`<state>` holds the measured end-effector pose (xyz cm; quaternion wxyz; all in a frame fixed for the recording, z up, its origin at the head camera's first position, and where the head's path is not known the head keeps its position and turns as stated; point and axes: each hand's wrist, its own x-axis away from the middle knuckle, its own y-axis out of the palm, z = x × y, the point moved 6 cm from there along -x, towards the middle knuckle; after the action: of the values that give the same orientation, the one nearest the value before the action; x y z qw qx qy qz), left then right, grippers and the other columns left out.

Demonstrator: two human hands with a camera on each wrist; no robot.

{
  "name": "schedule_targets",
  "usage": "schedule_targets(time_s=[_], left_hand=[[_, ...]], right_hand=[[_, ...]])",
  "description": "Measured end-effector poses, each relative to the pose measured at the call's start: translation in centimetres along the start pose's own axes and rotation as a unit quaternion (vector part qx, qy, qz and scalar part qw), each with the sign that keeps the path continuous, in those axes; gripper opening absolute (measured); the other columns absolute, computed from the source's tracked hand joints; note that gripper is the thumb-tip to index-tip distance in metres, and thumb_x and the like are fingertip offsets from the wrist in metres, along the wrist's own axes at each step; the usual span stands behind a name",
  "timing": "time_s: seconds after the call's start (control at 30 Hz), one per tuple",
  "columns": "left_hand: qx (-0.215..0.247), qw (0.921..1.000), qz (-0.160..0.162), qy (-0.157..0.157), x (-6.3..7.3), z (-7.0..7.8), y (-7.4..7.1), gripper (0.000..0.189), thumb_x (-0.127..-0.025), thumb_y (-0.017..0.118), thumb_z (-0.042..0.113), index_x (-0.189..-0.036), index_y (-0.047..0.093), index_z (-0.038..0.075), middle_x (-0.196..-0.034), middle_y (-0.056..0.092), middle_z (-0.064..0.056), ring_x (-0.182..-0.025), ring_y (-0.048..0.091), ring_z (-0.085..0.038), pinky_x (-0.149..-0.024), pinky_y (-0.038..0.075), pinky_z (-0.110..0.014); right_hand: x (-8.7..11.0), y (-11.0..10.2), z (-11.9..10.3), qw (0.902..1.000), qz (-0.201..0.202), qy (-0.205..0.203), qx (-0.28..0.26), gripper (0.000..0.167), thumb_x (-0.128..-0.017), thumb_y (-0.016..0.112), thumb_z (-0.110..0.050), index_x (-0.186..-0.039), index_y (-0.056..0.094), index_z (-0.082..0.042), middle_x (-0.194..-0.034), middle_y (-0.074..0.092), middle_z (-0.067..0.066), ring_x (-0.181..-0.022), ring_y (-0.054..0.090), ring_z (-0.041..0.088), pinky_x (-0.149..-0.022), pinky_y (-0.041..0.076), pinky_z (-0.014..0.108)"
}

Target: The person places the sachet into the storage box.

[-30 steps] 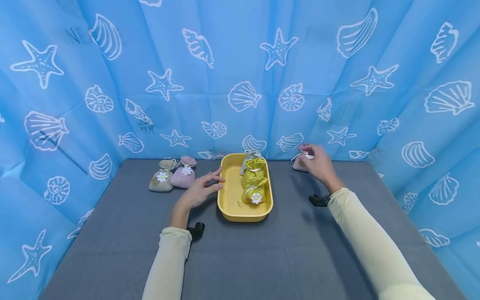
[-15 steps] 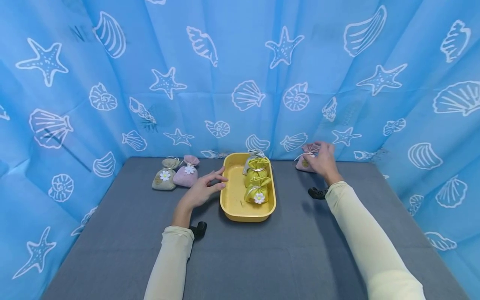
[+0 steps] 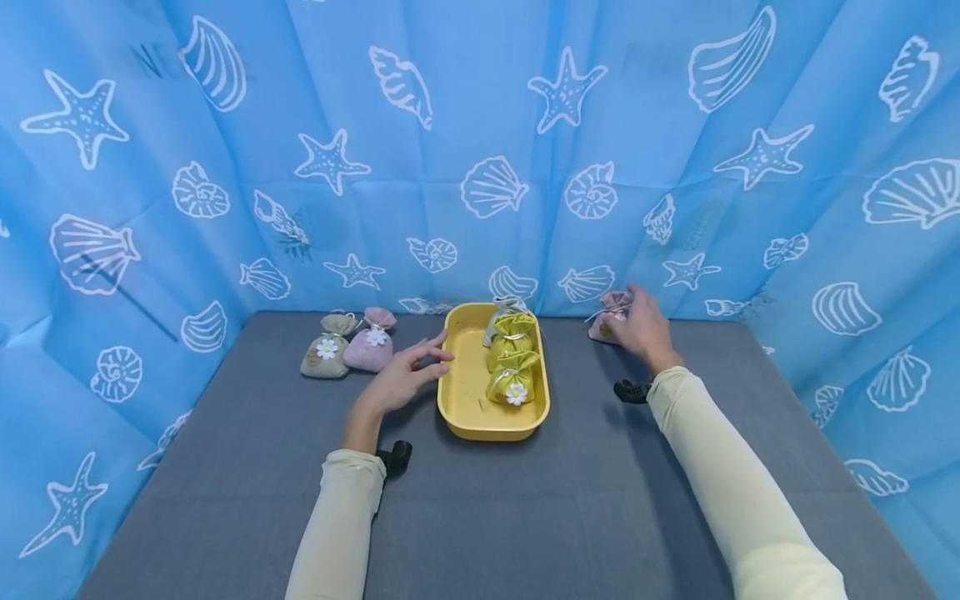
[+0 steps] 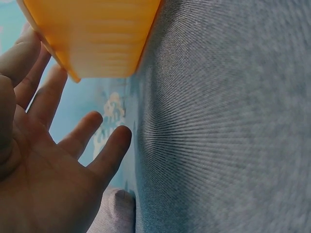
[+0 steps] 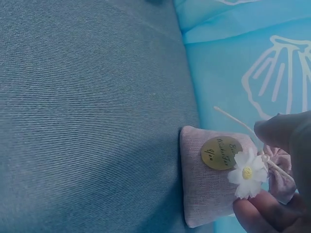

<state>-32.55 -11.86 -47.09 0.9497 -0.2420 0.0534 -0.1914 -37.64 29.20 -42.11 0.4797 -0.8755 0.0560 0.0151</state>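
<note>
My right hand (image 3: 645,330) holds a small pink drawstring pouch (image 3: 602,332) by its gathered neck, near the curtain at the table's back edge. In the right wrist view the thumb and fingers lie on either side of this pouch (image 5: 206,189), beside its white flower. Its round gold label faces the camera. My left hand (image 3: 397,385) is at the left rim of a yellow tray (image 3: 461,404), fingers spread and fingertips at the rim. Inside the tray, along its right side, stand two yellow-green pouches (image 3: 504,385) and a grey one (image 3: 495,321) behind them.
Left of the tray, a grey-green pouch (image 3: 324,354) and a lilac-pink pouch (image 3: 369,352) lie side by side, each with a white flower. A grey cloth covers the table (image 3: 495,517). A blue shell-print curtain (image 3: 450,125) rises right behind it.
My right hand has shifted slightly round to the right side of the pink pouch, its fingers still at the neck. The left hand stays at the tray's rim. The head view shifts slightly.
</note>
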Motion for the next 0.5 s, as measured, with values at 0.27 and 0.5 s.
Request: schedule_targets(time_s=[0.27,0.5], left_hand=[[-0.004,1.0000,-0.002,-0.001,0.0,0.0,-0.1,0.034,-0.102,0.061,0.038,-0.128,0.068,0.018,-0.166,0.031,0.016,-0.162,0.012,-0.029,-0.126,0.020,-0.062],[-0.004,1.0000,-0.001,-0.001,0.0,0.1,0.0,0.035,-0.102,0.062,0.038,-0.129,0.067,0.016,-0.166,0.032,0.017,-0.162,0.013,-0.029,-0.126,0.020,-0.062]], right_hand=[[0.8,0.2,-0.2,0.9993,-0.001,-0.011,0.037,0.070,-0.102,0.056,-0.037,-0.154,0.033,0.003,-0.149,0.040,0.034,-0.139,0.038,0.050,-0.112,0.030,0.072],[1.1,0.2,-0.2,0.9980,-0.004,-0.019,0.060,0.058,-0.103,0.055,-0.035,-0.145,0.045,0.003,-0.140,0.048,0.032,-0.132,0.044,0.049,-0.110,0.033,0.071]])
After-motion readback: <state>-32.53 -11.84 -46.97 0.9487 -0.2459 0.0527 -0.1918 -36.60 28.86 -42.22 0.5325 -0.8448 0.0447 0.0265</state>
